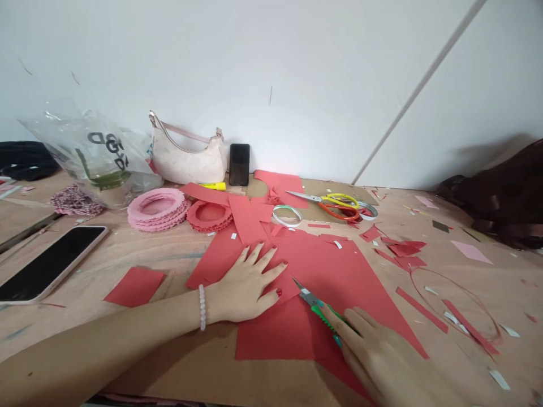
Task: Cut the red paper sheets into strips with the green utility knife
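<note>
My left hand (248,282) lies flat with its fingers spread on a large red paper sheet (339,271), pressing it to the wooden table. My right hand (377,350) is closed around a green utility knife (316,305). The knife's blade tip rests on the red sheet just right of my left thumb. A second red sheet (275,333) lies under both hands near the table's front edge.
Pink paper rings (156,209) and red paper rings (210,216), scissors (335,204), tape rolls (287,216), a yellow marker (213,186), a handbag (186,155), two phones (48,263) and a plastic bag (93,152) stand around. Red scraps (445,311) litter the right side.
</note>
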